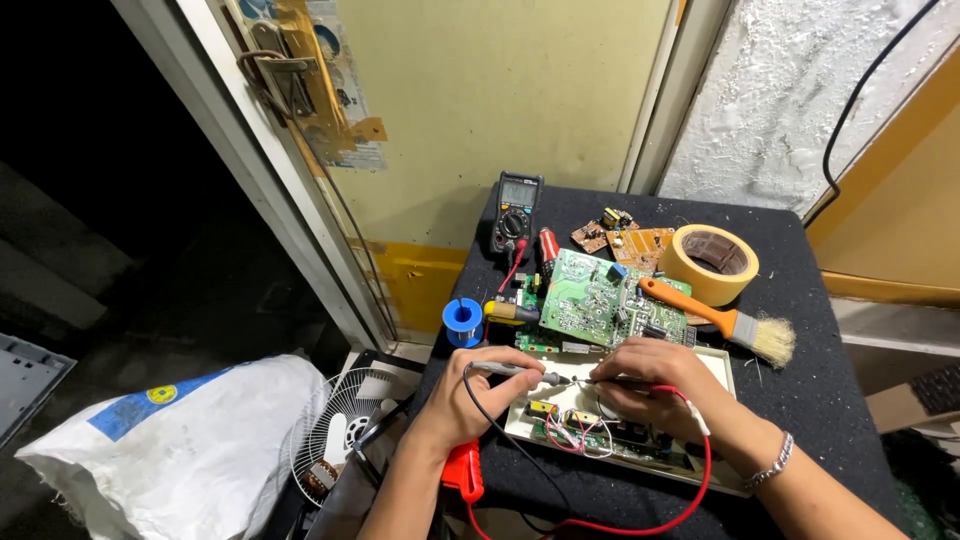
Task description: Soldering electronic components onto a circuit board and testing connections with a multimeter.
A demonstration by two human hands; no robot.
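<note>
My left hand (pixel 478 392) grips a black multimeter probe (pixel 520 373) whose black lead loops down toward me. My right hand (pixel 655 385) pinches a second probe on a red lead (pixel 706 470). Both tips meet over a small circuit board with coloured wires (pixel 575 425) that lies in a white tray (pixel 722 372). The black multimeter (pixel 517 211) stands at the back of the dark table (pixel 830 380).
A green circuit board (pixel 592 297) and brown boards (pixel 625 243) lie behind the tray. An orange-handled brush (pixel 720 322), a roll of tan tape (pixel 712 263), a blue solder spool (pixel 463 320) and a red tool (pixel 463 472) surround it. A white sack (pixel 170 440) and fan grille (pixel 340 425) lie on the floor at left.
</note>
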